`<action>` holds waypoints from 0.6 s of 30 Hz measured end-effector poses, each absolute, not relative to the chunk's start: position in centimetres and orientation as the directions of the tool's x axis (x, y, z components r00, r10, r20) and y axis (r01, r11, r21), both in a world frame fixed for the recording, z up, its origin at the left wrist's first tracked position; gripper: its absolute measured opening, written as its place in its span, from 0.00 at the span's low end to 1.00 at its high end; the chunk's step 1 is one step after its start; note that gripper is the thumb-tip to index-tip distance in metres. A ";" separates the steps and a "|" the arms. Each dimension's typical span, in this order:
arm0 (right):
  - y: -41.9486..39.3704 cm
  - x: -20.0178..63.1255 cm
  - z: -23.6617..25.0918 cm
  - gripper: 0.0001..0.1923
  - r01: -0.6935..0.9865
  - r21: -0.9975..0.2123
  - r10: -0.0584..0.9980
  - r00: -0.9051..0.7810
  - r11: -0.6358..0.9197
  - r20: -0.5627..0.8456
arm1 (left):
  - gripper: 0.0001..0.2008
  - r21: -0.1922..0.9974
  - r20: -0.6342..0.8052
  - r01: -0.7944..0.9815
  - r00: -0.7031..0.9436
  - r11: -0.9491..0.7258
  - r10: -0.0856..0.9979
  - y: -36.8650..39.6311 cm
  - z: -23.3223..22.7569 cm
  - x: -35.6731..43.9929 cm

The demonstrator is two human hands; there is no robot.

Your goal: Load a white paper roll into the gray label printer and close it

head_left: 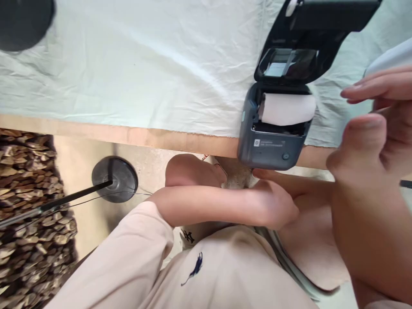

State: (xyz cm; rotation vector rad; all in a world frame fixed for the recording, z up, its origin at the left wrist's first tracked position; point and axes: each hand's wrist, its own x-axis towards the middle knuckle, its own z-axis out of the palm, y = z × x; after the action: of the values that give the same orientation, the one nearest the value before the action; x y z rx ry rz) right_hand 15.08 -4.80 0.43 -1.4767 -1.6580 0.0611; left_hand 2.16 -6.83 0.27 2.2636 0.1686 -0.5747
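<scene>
On the counter [144, 134], right, near edge: one lid-raised printer [268, 150] containing one white paper roll [288, 108]. Right grip [397, 137] parted, empty; left grip [273, 199] too hidden to judge.

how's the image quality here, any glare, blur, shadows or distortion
Head view: a pale bright streak crosses the cloth, and the lid window shows reflections; head view: the small lettering on the printer is too soft to read; head view: a blurry dark shadow lies by the stand base; head view: the right hand looms large, likely from lens distortion.
</scene>
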 end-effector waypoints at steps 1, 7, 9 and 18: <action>-4.7 15.0 0.2 0.19 0.757 -0.589 0.807 0.145 0.282 0.573 | 0.11 0.690 -0.460 0.256 0.877 -0.677 -0.137 -6.5 0.5 1.3; -2.7 14.2 1.1 0.11 0.611 -0.740 0.872 0.161 0.280 0.462 | 0.19 0.916 -0.323 0.275 0.937 -0.291 -0.130 -1.5 4.1 -6.0; -1.8 14.3 1.6 0.12 0.582 -0.755 0.891 0.108 0.304 0.442 | 0.20 0.940 -0.304 0.298 0.952 -0.167 -0.011 -0.4 5.5 -8.1; -1.0 15.4 2.0 0.02 0.653 -0.677 0.912 0.404 -0.338 -0.066 | 0.24 0.552 -0.366 0.825 0.370 -0.121 0.854 1.1 7.0 -6.9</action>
State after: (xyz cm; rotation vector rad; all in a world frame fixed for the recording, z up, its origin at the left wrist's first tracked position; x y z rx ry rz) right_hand 15.36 -1.01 2.01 -2.1003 -1.3285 0.5992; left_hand -6.92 1.07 6.99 1.9353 1.4506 0.0520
